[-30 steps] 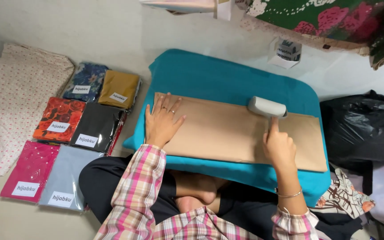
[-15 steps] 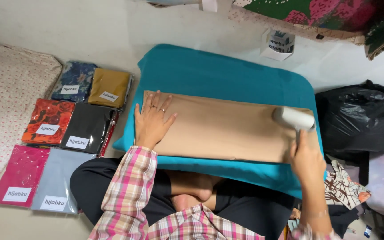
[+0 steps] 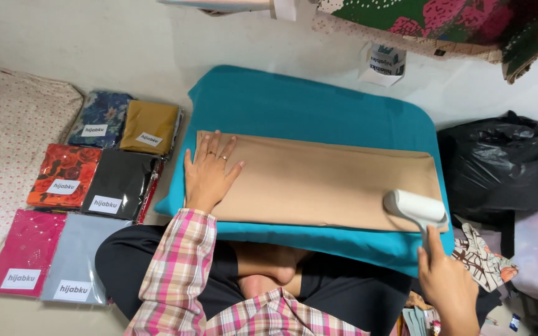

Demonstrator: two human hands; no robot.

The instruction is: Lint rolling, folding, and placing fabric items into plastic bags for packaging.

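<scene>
A folded tan cloth (image 3: pixel 319 180) lies flat across a teal cushion (image 3: pixel 306 106). My left hand (image 3: pixel 208 171) presses flat on the cloth's left end, fingers spread, rings on two fingers. My right hand (image 3: pixel 446 283) grips the handle of a white lint roller (image 3: pixel 413 208), whose roll rests on the cloth's near right corner. My plaid sleeve and crossed legs are below the cushion.
Several flat packets of folded fabric (image 3: pixel 88 186) in clear bags lie on the floor at left, beside a pale dotted cloth (image 3: pixel 7 143). A black plastic bag (image 3: pixel 505 165) sits at right. Patterned fabric (image 3: pixel 443 25) hangs at the top right.
The roller has travelled from the cloth's upper middle toward its right end and down to the near right corner. My left hand has stayed pressed on the left end.
</scene>
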